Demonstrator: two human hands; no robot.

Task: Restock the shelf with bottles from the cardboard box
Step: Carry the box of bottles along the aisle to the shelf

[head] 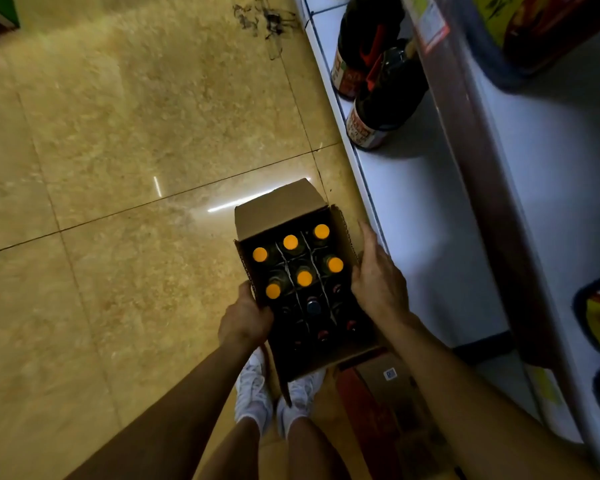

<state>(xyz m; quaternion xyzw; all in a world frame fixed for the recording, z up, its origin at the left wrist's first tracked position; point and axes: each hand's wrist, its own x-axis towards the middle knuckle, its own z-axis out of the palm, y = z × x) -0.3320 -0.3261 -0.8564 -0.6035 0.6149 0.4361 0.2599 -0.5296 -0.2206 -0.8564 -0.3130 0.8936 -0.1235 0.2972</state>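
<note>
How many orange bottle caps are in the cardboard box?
6 orange caps, far half of the cardboard box: three in the far row, three in the next. Dark near cells may hide more.

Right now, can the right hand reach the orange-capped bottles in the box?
Probably yes. The cardboard box is open, the orange-capped bottles stand uncovered, and the right hand rests on its side right beside them. It would have to let go of the box first.
</note>
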